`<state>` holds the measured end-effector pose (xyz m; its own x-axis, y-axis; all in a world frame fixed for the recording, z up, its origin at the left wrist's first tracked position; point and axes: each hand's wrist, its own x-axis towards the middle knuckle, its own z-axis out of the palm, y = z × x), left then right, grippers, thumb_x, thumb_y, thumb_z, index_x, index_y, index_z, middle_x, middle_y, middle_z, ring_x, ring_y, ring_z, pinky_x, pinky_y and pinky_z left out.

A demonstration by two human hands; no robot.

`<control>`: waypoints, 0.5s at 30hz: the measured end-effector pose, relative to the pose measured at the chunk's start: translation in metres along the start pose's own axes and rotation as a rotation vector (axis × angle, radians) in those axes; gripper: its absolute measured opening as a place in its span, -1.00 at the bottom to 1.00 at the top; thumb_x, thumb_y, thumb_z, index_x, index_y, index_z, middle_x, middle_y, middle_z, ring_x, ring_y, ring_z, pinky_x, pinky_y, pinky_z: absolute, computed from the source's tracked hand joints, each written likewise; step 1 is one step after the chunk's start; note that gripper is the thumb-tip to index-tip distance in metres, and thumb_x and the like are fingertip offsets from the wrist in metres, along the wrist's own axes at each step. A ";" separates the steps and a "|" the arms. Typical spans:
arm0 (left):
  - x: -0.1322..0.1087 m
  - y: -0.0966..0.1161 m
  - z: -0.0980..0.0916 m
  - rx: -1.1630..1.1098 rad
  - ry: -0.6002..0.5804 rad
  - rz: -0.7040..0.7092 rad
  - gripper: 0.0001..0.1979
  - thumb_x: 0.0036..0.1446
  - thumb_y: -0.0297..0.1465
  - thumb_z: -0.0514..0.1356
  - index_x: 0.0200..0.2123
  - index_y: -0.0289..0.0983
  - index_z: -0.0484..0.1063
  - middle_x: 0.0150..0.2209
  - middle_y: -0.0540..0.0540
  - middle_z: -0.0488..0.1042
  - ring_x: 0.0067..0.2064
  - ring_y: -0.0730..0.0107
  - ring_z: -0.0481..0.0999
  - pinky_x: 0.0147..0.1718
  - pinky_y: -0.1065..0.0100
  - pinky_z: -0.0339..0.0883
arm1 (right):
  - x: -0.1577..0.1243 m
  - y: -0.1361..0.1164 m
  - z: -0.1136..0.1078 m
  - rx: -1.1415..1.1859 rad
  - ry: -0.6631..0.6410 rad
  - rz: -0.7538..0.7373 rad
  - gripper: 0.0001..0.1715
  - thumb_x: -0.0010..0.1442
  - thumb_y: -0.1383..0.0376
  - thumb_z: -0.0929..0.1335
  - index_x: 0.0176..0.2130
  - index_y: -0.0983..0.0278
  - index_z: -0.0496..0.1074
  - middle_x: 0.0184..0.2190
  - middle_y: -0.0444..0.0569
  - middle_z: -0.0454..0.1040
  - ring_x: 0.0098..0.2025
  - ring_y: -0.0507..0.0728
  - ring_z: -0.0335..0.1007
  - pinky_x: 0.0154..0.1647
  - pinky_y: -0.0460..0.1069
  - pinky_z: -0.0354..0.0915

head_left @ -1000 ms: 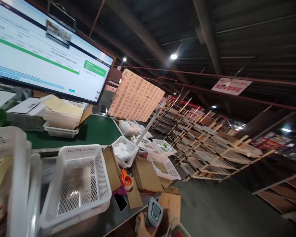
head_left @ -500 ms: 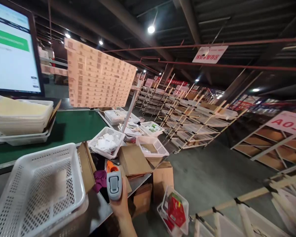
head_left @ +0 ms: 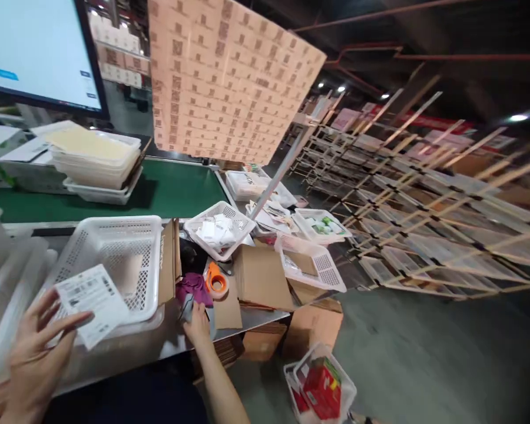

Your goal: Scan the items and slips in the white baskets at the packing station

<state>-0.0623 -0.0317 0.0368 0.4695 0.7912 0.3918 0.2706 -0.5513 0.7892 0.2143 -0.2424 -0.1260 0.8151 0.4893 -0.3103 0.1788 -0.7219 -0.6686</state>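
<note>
My left hand holds a white printed paper slip at the near rim of a white perforated basket on the metal table. My right hand reaches down onto the table beside a purple cloth and an orange tape roll; it seems closed on a grey handheld scanner, of which only a sliver shows. A flattened cardboard piece leans against the basket's right side.
A monitor stands at the back left above a green conveyor belt carrying stacked white trays. A board of orange labels hangs above. More baskets, cardboard boxes, a floor basket with red packs and rows of racks lie right.
My view swung down and left. My right hand lowered the scanner from mid-air to the table. My left hand came into view holding a paper slip at the basket.
</note>
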 end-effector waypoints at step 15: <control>-0.198 -0.005 0.132 -0.224 -0.319 -0.369 -0.66 0.25 -0.38 0.20 -0.20 -0.11 0.84 -0.17 -0.20 0.71 -0.11 0.13 0.72 -0.07 0.25 0.56 | -0.063 0.035 0.029 0.367 -0.866 -0.237 0.08 0.13 -0.64 0.25 -0.09 0.21 0.60 -0.22 0.14 0.68 -0.23 0.35 0.66 -0.14 0.21 0.57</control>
<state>-0.0458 -0.2202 -0.1072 0.6189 0.7827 -0.0665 0.2963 -0.1542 0.9426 0.1534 -0.2845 -0.1493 0.0655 0.8993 -0.4325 -0.0167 -0.4324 -0.9015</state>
